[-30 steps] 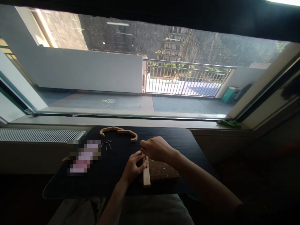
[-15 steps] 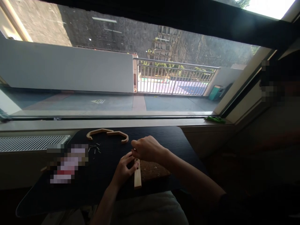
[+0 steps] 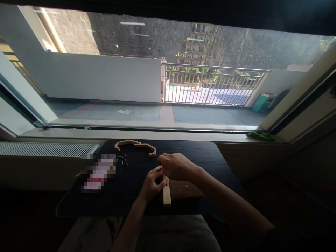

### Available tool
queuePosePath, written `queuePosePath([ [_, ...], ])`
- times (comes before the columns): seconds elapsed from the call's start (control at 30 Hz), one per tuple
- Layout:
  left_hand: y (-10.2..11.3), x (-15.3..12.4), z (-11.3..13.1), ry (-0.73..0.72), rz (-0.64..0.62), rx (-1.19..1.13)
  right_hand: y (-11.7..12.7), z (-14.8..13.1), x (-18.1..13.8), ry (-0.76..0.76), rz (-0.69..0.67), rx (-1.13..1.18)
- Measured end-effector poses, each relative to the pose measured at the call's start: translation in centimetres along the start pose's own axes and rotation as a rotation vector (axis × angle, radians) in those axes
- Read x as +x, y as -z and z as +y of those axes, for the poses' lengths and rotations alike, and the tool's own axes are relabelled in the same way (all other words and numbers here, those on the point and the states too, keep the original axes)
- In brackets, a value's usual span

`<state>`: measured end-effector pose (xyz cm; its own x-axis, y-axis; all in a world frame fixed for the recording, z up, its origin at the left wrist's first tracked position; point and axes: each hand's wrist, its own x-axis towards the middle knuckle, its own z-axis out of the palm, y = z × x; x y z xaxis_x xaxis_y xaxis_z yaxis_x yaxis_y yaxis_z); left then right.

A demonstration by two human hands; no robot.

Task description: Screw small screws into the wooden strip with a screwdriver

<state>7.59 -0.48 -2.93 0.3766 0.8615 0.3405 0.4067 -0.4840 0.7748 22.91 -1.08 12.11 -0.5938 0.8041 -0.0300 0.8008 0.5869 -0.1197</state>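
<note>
Two hands are at work here, and both are mine. They meet at the far end of a wooden strip [image 3: 167, 196] on the black desk [image 3: 202, 154].

The strip is long and thin. One end points at my tummy and the other end points at the window, so it runs straight away from me. It lies along the left edge of a flat brown board [image 3: 187, 190], touching it. I cannot tell if it sits on the board or just beside it.

My left hand [image 3: 151, 184] comes at the strip from the left side. Its fingers [image 3: 158, 172] are bent and press on the far end of the strip to hold it.

My right hand [image 3: 176, 166] is over that same far end, a bit farther from me than my left hand. Its fingers are curled in, like a loose fist. I cannot see if something small is inside.

The two hands are almost touching. My left hand is the one nearer to the wood, and the near end of the strip sticks out toward me with no hand on it.

Some little nails [image 3: 122, 160] lie to the left, well apart from my hands. Two curved wooden pieces [image 3: 136, 144] lie near the window edge of the desk.
</note>
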Motion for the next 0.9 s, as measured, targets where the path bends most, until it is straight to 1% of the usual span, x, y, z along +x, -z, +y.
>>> queuePosePath([
  [0.23, 0.1, 0.1, 0.4, 0.006, -0.021, -0.007, -0.3, 0.0, 0.3, 0.022, -0.003, 0.019],
  [0.4, -0.2, 0.0, -0.1, -0.004, -0.006, -0.002, -0.1, 0.4, 0.2, 0.035, -0.009, -0.019],
  [0.57, -0.3, -0.1, -0.4, 0.004, 0.005, 0.014, 0.0, 0.5, 0.0, 0.017, -0.012, -0.031],
  [0.67, -0.5, -0.2, -0.7, 0.004, 0.014, 0.023, 0.0, 0.6, 0.0, -0.008, -0.013, -0.025],
  [0.9, -0.6, -0.2, -1.3, -0.012, 0.035, 0.035, 0.0, 0.4, 0.3, -0.132, 0.019, -0.087],
])
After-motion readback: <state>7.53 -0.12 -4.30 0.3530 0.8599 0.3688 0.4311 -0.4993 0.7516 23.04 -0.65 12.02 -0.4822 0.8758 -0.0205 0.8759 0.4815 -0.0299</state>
